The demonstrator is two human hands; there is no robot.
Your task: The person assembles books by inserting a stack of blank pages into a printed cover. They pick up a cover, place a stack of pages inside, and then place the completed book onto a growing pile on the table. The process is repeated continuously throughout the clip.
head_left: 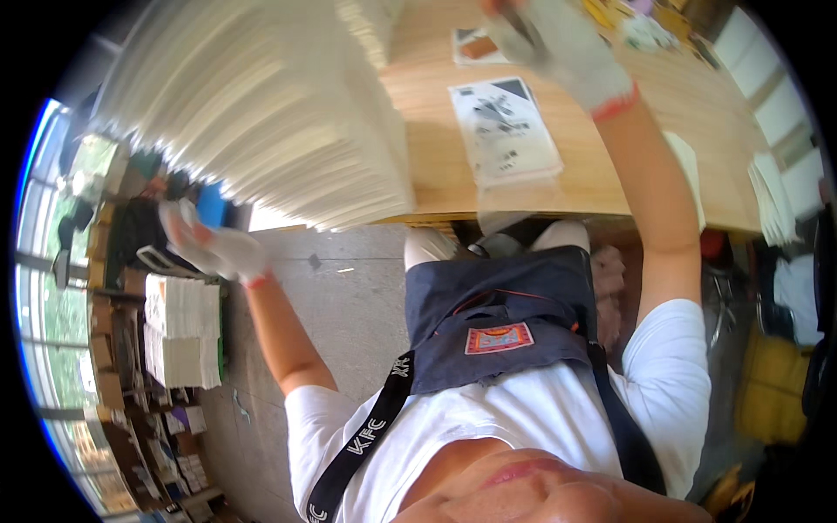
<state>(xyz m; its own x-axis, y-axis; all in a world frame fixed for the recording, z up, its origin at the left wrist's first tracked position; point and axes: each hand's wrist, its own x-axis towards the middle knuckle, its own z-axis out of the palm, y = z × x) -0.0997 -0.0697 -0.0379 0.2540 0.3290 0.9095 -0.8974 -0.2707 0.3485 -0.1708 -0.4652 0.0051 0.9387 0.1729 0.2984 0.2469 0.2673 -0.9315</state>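
My left hand (214,242), in a white knitted glove with a red cuff, is raised left of a tall stack of white paper sheets (288,113). Its fingers are apart and it holds nothing; motion blurs it a little. At the table's far side, my right hand (562,52) wears the same kind of glove. Its fingers look curled around something dark and narrow, too blurred to name. Just left of that hand, a brownish-orange block (479,47) rests on a printed sheet. Nearer to me lies a white printed packet (506,129), with a clear plastic edge overhanging the table's front.
The wooden table (602,187) spans the front. White crumpled plastic (649,33) and small tools lie at its far right. White sheets (772,199) hang by the right edge. On the floor at left stands another paper stack (183,331), near shelves with boxes.
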